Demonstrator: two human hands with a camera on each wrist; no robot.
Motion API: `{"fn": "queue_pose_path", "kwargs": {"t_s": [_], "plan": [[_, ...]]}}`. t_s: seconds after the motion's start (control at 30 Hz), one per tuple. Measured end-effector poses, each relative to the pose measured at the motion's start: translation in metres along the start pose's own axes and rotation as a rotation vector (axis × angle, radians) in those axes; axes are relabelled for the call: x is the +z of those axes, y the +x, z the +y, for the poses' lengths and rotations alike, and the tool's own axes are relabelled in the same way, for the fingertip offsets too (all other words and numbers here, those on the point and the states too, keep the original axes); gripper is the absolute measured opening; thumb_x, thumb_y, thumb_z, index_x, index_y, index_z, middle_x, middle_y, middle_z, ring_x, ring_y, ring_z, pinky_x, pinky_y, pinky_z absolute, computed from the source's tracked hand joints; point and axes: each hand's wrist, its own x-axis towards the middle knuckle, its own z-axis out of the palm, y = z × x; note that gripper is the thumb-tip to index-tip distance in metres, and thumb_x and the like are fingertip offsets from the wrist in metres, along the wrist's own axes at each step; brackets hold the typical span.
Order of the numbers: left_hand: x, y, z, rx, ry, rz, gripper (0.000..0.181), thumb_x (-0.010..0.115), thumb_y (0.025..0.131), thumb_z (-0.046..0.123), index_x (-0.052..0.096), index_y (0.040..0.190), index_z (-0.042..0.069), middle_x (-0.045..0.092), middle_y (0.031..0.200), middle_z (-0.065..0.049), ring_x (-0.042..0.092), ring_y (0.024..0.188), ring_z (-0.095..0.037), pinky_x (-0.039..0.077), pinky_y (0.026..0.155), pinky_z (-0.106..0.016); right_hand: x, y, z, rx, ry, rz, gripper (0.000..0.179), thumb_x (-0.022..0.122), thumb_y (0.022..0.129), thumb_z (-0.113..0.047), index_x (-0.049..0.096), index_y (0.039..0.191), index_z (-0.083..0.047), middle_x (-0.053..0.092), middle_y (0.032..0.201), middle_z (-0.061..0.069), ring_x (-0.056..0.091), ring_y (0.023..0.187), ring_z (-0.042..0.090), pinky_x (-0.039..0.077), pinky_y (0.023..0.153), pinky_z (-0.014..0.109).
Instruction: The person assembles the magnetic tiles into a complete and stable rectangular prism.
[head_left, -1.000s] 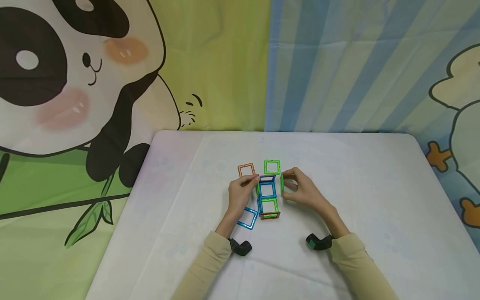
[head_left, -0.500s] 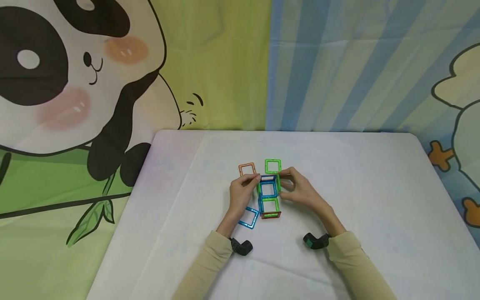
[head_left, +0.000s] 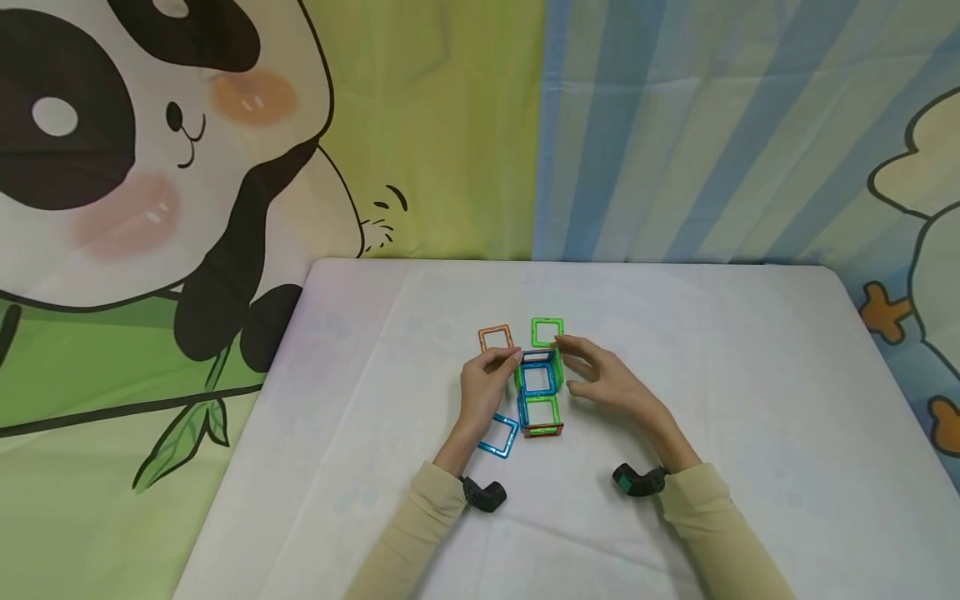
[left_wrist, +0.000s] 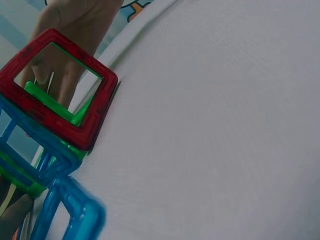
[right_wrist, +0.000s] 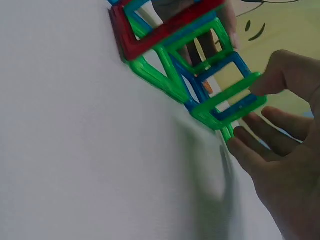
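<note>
Frame-shaped magnetic tiles form a structure (head_left: 538,395) on the table, with blue and green tiles and a red tile (left_wrist: 107,95) upright at its near end. My left hand (head_left: 483,385) pinches the far left corner of this structure; its fingertips are partly hidden. On the structure's right side stands a green tile (right_wrist: 230,95). My right hand (head_left: 611,379) is beside it, one fingertip touching the tile's upper edge and the other fingers loosely spread. Loose tiles lie flat around it: an orange tile (head_left: 495,328), a green square tile (head_left: 547,320) and a blue tile (head_left: 500,454).
A white cloth covers the table (head_left: 712,333). Behind it hangs a printed curtain (head_left: 450,125) with a panda. Black wrist cameras (head_left: 486,496) sit on both forearms, close above the cloth.
My right hand has brought the green tile leftward against the structure's right side, then loosened, its thumb moving off the tile. My left hand has stayed in place.
</note>
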Motion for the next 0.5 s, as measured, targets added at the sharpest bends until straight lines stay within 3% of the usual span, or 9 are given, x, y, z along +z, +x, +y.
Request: {"fn": "queue_pose_path", "kwargs": {"t_s": [0.13, 0.37, 0.5], "plan": [[0.0, 0.0, 0.0, 0.011, -0.004, -0.005, 0.023, 0.071, 0.099, 0.032, 0.077, 0.115, 0.016, 0.073, 0.118, 0.0, 0.067, 0.116, -0.017, 0.051, 0.107, -0.036, -0.005, 0.003, -0.002, -0.033, -0.063, 0.075, 0.063, 0.056, 0.093, 0.007, 0.041, 0.154, 0.0, 0.044, 0.157, 0.022, 0.041, 0.147, 0.041, 0.036, 0.119, 0.05], [0.0, 0.0, 0.0, 0.018, 0.0, -0.001, 0.022, 0.07, 0.099, 0.031, 0.077, 0.114, 0.015, 0.073, 0.117, -0.001, 0.067, 0.116, -0.018, 0.051, 0.107, -0.036, -0.006, 0.018, 0.002, -0.112, -0.404, 0.215, 0.048, 0.065, 0.095, 0.002, 0.056, 0.142, 0.0, 0.058, 0.145, 0.022, 0.054, 0.136, 0.041, 0.044, 0.114, 0.053], [0.0, 0.0, -0.001, 0.017, 0.005, -0.003, 0.024, 0.07, 0.099, 0.031, 0.076, 0.115, 0.015, 0.072, 0.117, -0.001, 0.066, 0.116, -0.017, 0.051, 0.108, -0.037, -0.006, 0.03, 0.004, -0.137, -0.504, 0.233, 0.046, 0.068, 0.094, 0.002, 0.057, 0.14, 0.002, 0.058, 0.145, 0.022, 0.052, 0.138, 0.041, 0.041, 0.116, 0.054]]}}
